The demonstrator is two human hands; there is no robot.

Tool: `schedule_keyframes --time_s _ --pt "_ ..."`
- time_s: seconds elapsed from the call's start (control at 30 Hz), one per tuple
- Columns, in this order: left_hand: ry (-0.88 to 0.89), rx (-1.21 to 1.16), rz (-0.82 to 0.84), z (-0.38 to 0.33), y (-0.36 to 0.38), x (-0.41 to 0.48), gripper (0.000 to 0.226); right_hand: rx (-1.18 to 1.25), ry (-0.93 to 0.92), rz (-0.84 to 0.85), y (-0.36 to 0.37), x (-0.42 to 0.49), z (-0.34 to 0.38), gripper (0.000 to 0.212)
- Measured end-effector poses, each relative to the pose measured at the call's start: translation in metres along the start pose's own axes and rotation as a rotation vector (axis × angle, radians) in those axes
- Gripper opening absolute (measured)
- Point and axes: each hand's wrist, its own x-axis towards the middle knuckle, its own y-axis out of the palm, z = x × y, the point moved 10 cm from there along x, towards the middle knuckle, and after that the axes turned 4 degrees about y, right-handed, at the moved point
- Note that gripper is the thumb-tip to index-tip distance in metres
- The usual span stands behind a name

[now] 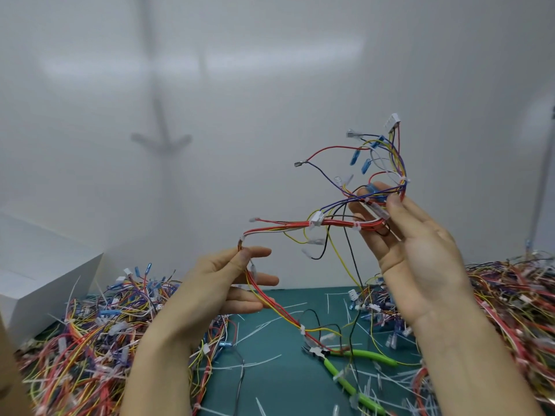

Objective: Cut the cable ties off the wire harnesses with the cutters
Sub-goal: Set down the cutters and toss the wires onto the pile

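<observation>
Pinching one end of the wire harness (339, 223) between thumb and forefinger, the left hand (216, 283) holds it up, while the right hand (420, 253) grips the branching end between thumb and fingers, a white cable tie (357, 226) sitting just left of those fingers. A white label (377, 210) lies under the right thumb, its print too blurred to read. Below the fingers, well apart, the green-handled cutters (354, 364) lie untouched on the teal mat (276, 385) among cut tie scraps (258, 327).

Bright, even light, soft wall shadows, glare bands, blurred bowed edges.
</observation>
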Motion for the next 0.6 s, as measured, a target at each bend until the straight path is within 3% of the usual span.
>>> schedule_keyframes --time_s 0.13,0.37,0.6 --pt "-0.072 0.099 0.047 0.016 0.005 0.002 0.028 0.009 -0.014 -0.004 -0.001 0.0 0.003 0.022" --pt "-0.196 0.471 0.189 0.051 0.014 0.008 0.025 -0.036 -0.03 -0.026 -0.001 -0.002 0.004 0.02" --pt "-0.222 0.588 0.208 0.061 0.013 0.012 0.024 -0.144 -0.072 -0.082 -0.007 -0.004 0.01 0.019"
